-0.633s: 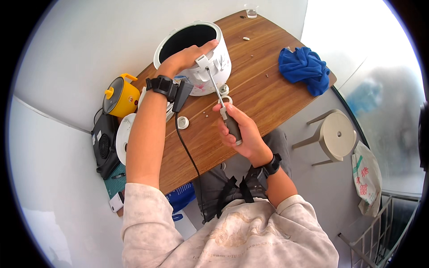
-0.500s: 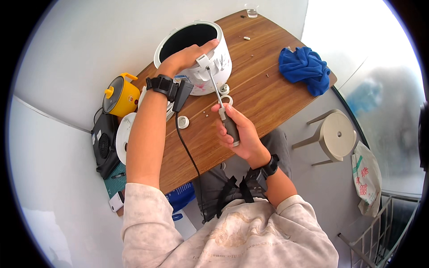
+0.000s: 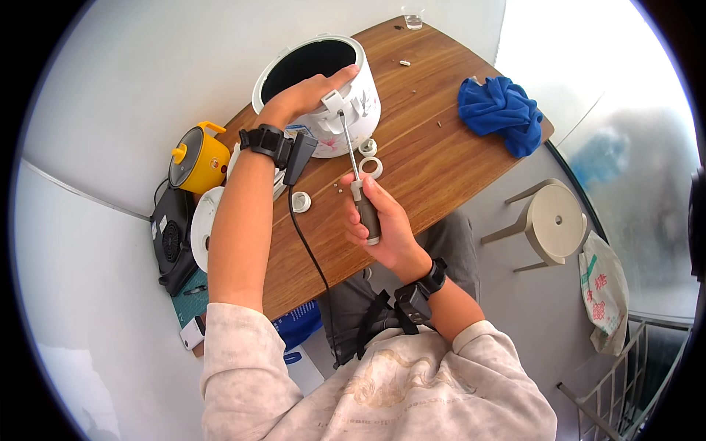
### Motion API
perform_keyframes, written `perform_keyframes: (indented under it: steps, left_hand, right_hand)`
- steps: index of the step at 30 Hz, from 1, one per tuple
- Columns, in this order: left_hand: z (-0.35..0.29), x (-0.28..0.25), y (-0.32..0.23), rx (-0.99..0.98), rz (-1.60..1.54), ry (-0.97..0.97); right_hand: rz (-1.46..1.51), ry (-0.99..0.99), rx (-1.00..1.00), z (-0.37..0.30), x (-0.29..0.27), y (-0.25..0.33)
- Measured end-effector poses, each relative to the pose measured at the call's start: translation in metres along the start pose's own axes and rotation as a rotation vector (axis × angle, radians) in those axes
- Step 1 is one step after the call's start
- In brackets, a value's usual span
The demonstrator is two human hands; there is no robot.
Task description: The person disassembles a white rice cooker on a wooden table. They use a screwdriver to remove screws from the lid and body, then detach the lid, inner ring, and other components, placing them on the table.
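1. The left hand (image 3: 312,92) lay over the near rim of the white pot (image 3: 368,99), one finger stretched along the edge, probably to steady it; whether the hidden fingers gripped, I could not tell.
2. The right hand (image 3: 388,229) was wrapped around the handle of a screwdriver (image 3: 349,151), its tip at the white bracket (image 3: 333,100) on the pot's side. The shaft likely pointed up at the bracket because the fixing faced the person.
3. The pot stood upright on the bench (image 3: 412,132) near the wall, its mouth uncovered, which left the rim free for the hand.
4. Against the earlier frame, the right hand and handle had swung leftward, while the tip stayed at the bracket.
5. That shift exposed more of the white ring (image 3: 379,172) beside the pot; the left hand and pot looked practically unmoved.
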State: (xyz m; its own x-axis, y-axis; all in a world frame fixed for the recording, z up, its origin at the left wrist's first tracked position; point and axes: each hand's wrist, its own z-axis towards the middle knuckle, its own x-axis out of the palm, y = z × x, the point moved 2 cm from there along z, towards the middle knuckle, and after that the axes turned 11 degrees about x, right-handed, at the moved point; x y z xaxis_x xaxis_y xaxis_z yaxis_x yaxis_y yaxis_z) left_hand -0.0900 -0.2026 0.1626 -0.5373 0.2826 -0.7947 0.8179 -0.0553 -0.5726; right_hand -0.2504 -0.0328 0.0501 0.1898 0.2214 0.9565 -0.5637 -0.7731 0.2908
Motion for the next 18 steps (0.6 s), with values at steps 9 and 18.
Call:
perform_keyframes:
  steps: [9,18]
  left_hand:
    - [-0.005,-0.002,-0.005,-0.025,0.000,0.081]
    - [-0.002,-0.001,-0.003,0.000,0.048,0.015]
  right_hand:
    - [0.092,0.041,0.045,-0.009,0.012,0.013]
    - [-0.086,-0.105,0.022,-0.016,0.024,0.025]
